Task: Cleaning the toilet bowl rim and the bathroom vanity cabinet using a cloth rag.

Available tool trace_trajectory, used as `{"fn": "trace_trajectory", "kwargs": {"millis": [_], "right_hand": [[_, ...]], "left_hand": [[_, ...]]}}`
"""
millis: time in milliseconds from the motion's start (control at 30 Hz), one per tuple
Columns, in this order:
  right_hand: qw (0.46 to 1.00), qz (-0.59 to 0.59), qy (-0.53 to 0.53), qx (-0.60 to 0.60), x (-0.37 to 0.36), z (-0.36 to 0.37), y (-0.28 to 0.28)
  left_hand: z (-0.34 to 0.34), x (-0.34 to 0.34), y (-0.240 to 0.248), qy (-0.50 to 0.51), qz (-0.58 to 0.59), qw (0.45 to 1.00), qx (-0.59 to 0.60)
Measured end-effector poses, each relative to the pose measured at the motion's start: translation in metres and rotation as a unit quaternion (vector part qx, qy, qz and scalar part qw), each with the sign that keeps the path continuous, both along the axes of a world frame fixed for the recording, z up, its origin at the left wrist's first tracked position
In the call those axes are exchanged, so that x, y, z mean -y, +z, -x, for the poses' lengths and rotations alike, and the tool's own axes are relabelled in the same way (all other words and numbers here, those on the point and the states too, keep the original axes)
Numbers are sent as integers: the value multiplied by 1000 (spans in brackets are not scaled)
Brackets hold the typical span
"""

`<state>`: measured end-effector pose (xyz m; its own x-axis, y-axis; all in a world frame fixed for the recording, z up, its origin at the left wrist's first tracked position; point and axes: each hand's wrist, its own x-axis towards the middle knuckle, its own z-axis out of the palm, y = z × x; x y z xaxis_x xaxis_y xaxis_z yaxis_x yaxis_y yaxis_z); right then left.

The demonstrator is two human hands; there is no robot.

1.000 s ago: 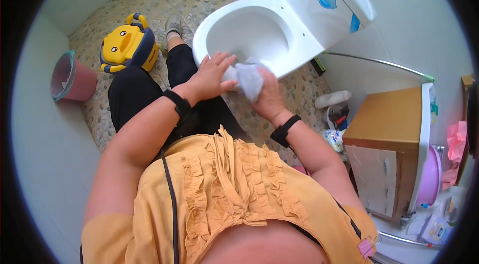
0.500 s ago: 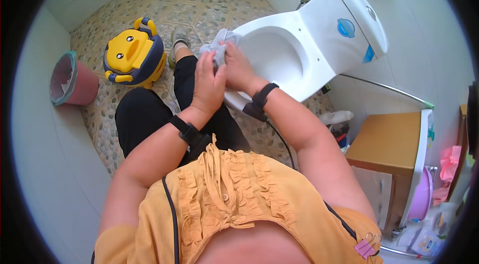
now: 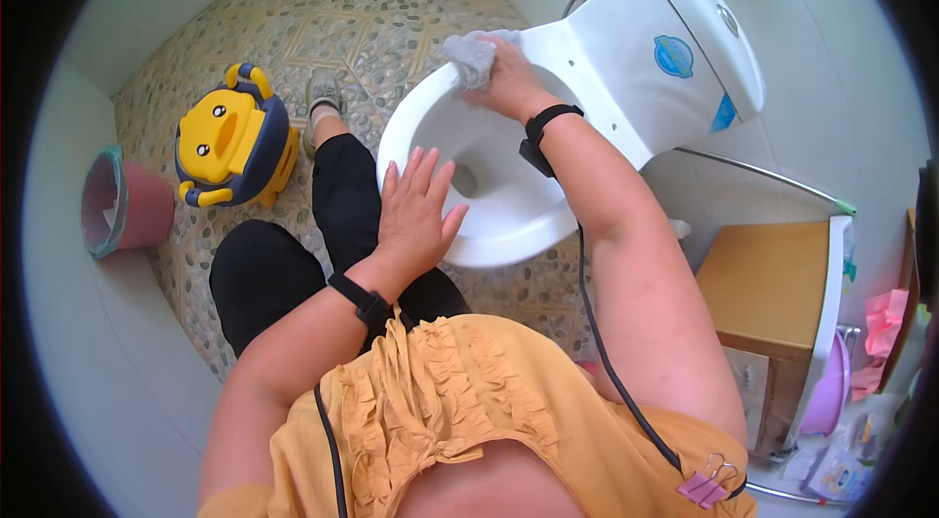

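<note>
A crumpled grey cloth (image 3: 471, 58) lies against the far rim of the white toilet (image 3: 489, 250), close to where the bowl meets the tank. My right hand (image 3: 511, 83) grips this cloth, its fingers partly hidden behind the knuckles and the fabric. Over the near left rim of the bowl is my left hand (image 3: 419, 210), fingers stretched out and holding nothing. Whether its palm touches the rim I cannot tell. The bowl stands uncovered, with the drain visible at its bottom.
At left a yellow and navy duck-faced child's potty (image 3: 220, 141) stands on the pebbled floor, beside a pink bin (image 3: 147, 207). A brown-topped cabinet (image 3: 768, 273) is at right, near a purple basin (image 3: 829, 386). A black cable (image 3: 606, 357) hangs along my right arm.
My hands have moved apart. The right one has carried the cloth along the rim toward the tank; the left has let go and opened. The view has shifted slightly.
</note>
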<state>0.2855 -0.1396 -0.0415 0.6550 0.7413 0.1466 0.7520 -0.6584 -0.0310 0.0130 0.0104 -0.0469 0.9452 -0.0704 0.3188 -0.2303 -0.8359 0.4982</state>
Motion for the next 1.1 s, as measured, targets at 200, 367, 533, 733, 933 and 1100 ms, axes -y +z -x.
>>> {"fn": "trace_trajectory", "kwargs": {"millis": [200,367,533,733,933,1100], "right_hand": [[983,62,-165,-57,31,-27,36],[960,86,-260,-61,81,-49,33],[943,36,-328,-42,114,-4,23],[919,20,-392,-35,166,54,15],[923,-41,-379,-55,177,120,22],[927,-142,-338,-80,171,189,26]], "left_hand": [[1,0,1,6,-18,1000,-7],[-4,6,3,5,-25,1000,-4],[2,-1,-3,-4,-32,999,6],[3,-8,0,-50,-15,998,16],[3,-25,-9,-71,45,996,36],[15,-24,-20,-18,35,994,98]]}}
